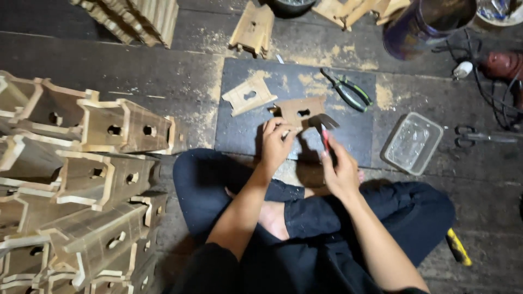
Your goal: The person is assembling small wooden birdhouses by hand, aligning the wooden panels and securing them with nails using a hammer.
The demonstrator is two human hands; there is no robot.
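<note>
Head view: left hand fingers pinch a wooden piece; right hand fingers grip a red-handled tool.

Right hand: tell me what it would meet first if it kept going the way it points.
The right hand points up and away from the body, so it would likely first meet the wooden piece held by the left hand; depth is unclear.
</note>
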